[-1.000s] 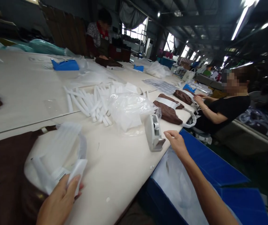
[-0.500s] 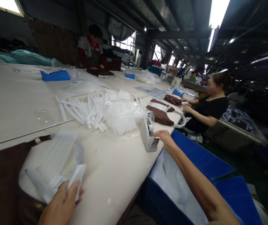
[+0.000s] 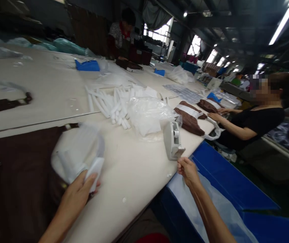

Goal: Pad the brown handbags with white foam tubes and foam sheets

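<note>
A large dark brown bag (image 3: 15,175) lies at the left, its looped handle covered in white wrapping (image 3: 97,168). My left hand (image 3: 80,190) grips this wrapped handle between thumb and fingers. At the table's front edge stands a grey tape dispenser (image 3: 169,141). Just below its cutting end, my right hand (image 3: 187,170) is closed in a pinch; whatever its fingertips hold, if anything, is too small to make out. Several white foam strips (image 3: 109,101) and a crumpled clear plastic bag (image 3: 147,114) lie behind the dispenser.
An open blue box (image 3: 220,168) with a pale liner stands below the table edge at the right. A person in black (image 3: 258,125) handles brown bags (image 3: 190,118) at the right. Another person (image 3: 121,37) sits across the table (image 3: 139,168). Blue holders (image 3: 87,65) stand farther back.
The view has turned left, so things appear shifted right. My right hand has moved from the dispenser's cutting end to just below it. My left hand still grips the wrapped handle.
</note>
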Available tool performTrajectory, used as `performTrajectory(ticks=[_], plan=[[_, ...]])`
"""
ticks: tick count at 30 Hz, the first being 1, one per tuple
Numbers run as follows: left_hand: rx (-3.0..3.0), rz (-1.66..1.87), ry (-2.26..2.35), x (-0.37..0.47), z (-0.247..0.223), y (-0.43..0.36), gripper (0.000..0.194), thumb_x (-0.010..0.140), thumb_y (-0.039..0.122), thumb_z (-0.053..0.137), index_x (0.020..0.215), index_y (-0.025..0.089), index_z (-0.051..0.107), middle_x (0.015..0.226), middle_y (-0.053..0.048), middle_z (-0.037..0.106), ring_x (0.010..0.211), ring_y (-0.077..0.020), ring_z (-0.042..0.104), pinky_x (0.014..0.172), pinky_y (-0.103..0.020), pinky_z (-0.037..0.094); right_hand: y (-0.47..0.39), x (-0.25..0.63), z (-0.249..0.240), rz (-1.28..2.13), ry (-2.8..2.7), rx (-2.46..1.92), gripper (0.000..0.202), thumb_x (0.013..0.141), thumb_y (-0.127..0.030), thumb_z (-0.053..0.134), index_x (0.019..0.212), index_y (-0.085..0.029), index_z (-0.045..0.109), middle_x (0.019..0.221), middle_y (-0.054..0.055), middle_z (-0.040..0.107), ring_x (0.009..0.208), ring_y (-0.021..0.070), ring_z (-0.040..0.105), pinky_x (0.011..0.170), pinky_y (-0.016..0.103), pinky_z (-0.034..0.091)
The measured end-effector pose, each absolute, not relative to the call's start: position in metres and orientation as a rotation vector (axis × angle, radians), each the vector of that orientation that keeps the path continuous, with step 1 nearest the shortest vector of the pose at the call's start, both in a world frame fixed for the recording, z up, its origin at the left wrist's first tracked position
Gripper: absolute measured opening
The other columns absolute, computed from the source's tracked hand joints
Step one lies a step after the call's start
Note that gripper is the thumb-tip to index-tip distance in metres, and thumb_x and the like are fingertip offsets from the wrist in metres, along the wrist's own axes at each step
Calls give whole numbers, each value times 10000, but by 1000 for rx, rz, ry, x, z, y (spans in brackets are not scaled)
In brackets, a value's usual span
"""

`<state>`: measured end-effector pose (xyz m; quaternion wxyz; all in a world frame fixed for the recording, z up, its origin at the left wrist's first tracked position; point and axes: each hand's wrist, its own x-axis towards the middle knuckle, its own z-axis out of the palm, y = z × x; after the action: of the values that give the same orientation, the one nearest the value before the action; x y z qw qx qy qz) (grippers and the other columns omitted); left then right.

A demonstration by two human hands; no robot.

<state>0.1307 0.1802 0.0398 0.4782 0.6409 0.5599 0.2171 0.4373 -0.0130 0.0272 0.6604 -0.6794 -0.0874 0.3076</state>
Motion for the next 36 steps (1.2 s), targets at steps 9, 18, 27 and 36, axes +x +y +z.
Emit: performTrajectory(ticks=[9, 18, 27, 36], plan=[[1411, 670, 1248, 132, 32, 166, 382, 786, 568, 548, 812, 187, 555, 653, 12, 576, 560, -152, 538, 540, -251, 450, 40, 362, 40, 1324, -765, -1136, 343, 813, -501, 720, 711, -205, 578, 524, -14, 488, 533, 128, 404, 562, 281, 292], [1421, 661, 1118, 127, 27, 165, 355, 878, 543, 521, 819, 193, 524, 696, 20, 550, 591, -142, 533, 544, -236, 442, 140, 287, 22, 1612, -1070, -1014, 421, 842, -565, 652, 700, -181, 555, 539, -32, 538, 483, 85, 407, 495, 228, 260], [1367, 667, 1068, 123, 33, 162, 310, 886, 485, 540, 849, 177, 542, 701, 16, 571, 604, -139, 537, 584, -240, 441, 144, 283, 22, 1650, -1003, -1053, 472, 771, -607, 695, 655, -186, 516, 510, -42, 540, 420, 65, 352, 449, 221, 247], [1361, 764, 1072, 122, 34, 160, 383, 887, 528, 550, 771, 164, 572, 657, 4, 579, 569, -126, 519, 552, -228, 411, 146, 282, 19, 1608, -1084, -1026, 543, 744, -684, 669, 640, -175, 510, 524, -39, 536, 449, 61, 382, 473, 211, 289]])
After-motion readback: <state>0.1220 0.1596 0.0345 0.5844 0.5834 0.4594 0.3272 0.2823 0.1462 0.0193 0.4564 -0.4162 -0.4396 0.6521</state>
